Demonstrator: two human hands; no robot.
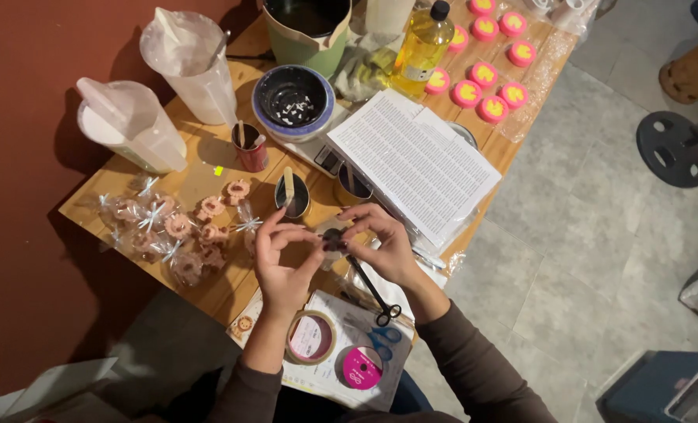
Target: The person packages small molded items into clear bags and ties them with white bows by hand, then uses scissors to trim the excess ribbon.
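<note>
My left hand (282,254) and my right hand (382,244) meet over the front of a wooden table (208,176). Together they pinch a small dark object (333,237) between their fingertips. My right hand also holds long black tongs with loop handles (372,291), which slant down toward me. Just beyond my fingers stand two small metal cups (293,196), one with a wooden stick in it.
Pink flower-shaped pieces, some in clear bags with bows (180,229), lie at the left. Two plastic pitchers (133,125), a dark bowl (293,100), an oil bottle (421,47), printed sheets (415,160) and pink-and-yellow rounds (486,74) crowd the table. Tape rolls (311,338) and blue scissors (384,338) lie near me.
</note>
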